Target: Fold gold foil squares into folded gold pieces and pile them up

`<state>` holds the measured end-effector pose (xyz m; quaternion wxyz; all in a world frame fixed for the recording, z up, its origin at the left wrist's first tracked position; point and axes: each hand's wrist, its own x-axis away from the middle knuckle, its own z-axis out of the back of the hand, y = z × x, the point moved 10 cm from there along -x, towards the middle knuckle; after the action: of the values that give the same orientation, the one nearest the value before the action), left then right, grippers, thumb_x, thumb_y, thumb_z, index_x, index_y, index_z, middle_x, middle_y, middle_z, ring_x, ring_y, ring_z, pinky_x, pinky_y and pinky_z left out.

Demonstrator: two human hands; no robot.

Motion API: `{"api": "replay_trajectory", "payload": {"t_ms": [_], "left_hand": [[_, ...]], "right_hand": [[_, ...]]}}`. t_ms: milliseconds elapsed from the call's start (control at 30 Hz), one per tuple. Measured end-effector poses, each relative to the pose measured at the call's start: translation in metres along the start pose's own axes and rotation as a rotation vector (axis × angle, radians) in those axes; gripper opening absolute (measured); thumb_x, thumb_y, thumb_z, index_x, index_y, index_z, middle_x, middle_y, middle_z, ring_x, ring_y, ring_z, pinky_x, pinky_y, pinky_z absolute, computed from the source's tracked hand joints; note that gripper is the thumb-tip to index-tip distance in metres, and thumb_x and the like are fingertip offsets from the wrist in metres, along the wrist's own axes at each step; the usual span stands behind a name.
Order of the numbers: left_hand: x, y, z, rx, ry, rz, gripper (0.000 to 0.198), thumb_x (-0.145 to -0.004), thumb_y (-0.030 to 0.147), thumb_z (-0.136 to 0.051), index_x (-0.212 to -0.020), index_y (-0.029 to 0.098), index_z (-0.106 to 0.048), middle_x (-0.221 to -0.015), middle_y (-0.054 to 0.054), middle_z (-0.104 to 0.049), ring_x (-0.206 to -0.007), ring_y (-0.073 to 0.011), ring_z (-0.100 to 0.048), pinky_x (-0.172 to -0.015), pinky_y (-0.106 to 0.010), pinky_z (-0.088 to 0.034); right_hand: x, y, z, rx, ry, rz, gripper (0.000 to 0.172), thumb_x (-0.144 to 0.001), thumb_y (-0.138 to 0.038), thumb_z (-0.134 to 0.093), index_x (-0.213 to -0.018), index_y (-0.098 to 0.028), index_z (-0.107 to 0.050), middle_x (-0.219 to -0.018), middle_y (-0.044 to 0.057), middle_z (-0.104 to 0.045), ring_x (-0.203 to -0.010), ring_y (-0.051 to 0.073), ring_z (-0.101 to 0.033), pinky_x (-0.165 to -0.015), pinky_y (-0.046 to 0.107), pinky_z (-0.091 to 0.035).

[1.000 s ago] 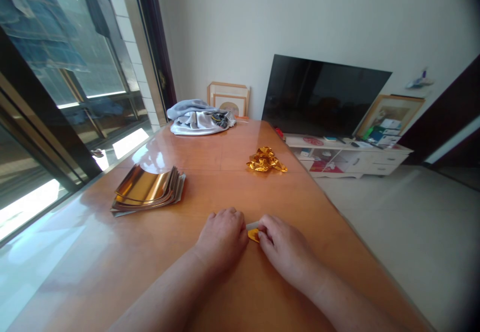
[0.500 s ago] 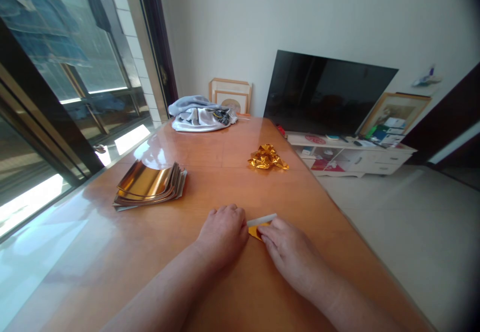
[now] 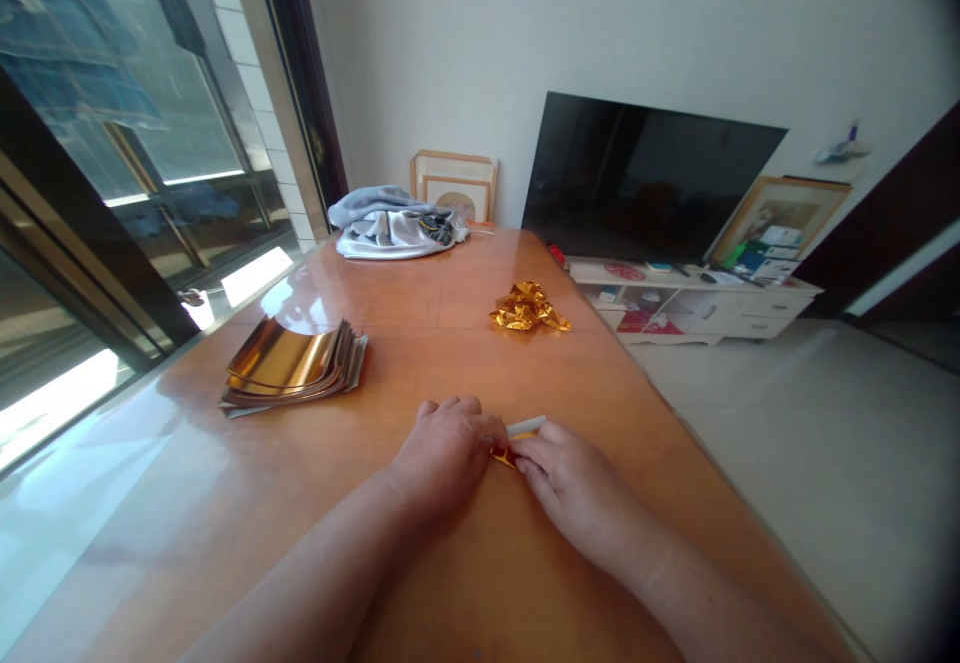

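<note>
On the table just in front of me lies a small piece of gold foil paper (image 3: 503,457) with a white rolled or folded strip (image 3: 527,426) along its far edge. My left hand (image 3: 446,453) is curled over the left end, its fingertips pressing on the paper and the strip. From the other side, my right hand (image 3: 574,483) pinches the paper's right end between thumb and fingers. Much of the piece is hidden under both hands. A stack of shiny gold foil sheets (image 3: 285,358) sits to the left. Folded gold foil pieces (image 3: 529,308) lie together farther back.
At the far end of the wooden table (image 3: 420,363) is a heap of grey and white cloth (image 3: 397,228). Beyond the table's right edge stand a low white cabinet (image 3: 709,318) and a large black television (image 3: 645,178). A glass door (image 3: 172,143) is on the left.
My left fingers have reached right, over the paper and the strip's left part. Less of the strip shows, and the gold piece looks more creased. The view has shifted slightly.
</note>
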<state>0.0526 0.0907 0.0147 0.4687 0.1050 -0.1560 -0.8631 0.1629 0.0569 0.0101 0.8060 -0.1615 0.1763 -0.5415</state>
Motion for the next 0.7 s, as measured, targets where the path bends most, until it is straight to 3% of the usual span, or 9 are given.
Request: {"api": "replay_trajectory", "payload": {"t_ms": [300,433,700], "left_hand": [[-0.004,-0.011,-0.004,0.024,-0.029,0.011,0.029,-0.092,0.026,-0.047,-0.097,0.036,-0.074,-0.098,-0.002,-0.065,-0.101,-0.0244,-0.056,-0.09,-0.04,-0.035],[-0.005,-0.011,-0.005,0.025,-0.05,0.008,0.027,-0.091,0.029,-0.048,-0.097,0.036,-0.074,-0.1,-0.002,-0.066,-0.101,-0.0254,-0.056,-0.089,-0.041,-0.035],[-0.005,-0.011,-0.005,0.024,-0.057,-0.006,0.026,-0.09,0.03,-0.05,-0.101,0.035,-0.073,-0.104,-0.003,-0.067,-0.104,-0.0264,-0.057,-0.091,-0.043,-0.036]], "right_hand": [[0.003,-0.006,0.007,0.184,-0.001,0.049,0.022,-0.096,-0.021,-0.05,-0.108,-0.026,-0.068,-0.1,0.005,-0.063,-0.092,0.019,-0.059,-0.077,0.029,-0.043],[0.005,-0.017,0.001,0.27,-0.044,0.156,0.027,-0.097,-0.016,-0.047,-0.113,-0.026,-0.066,-0.1,0.005,-0.061,-0.091,0.019,-0.057,-0.077,0.028,-0.042],[0.004,-0.026,-0.008,0.281,-0.1,0.24,0.037,-0.104,-0.026,-0.039,-0.131,-0.033,-0.063,-0.103,0.006,-0.061,-0.094,0.02,-0.056,-0.081,0.03,-0.043]]}}
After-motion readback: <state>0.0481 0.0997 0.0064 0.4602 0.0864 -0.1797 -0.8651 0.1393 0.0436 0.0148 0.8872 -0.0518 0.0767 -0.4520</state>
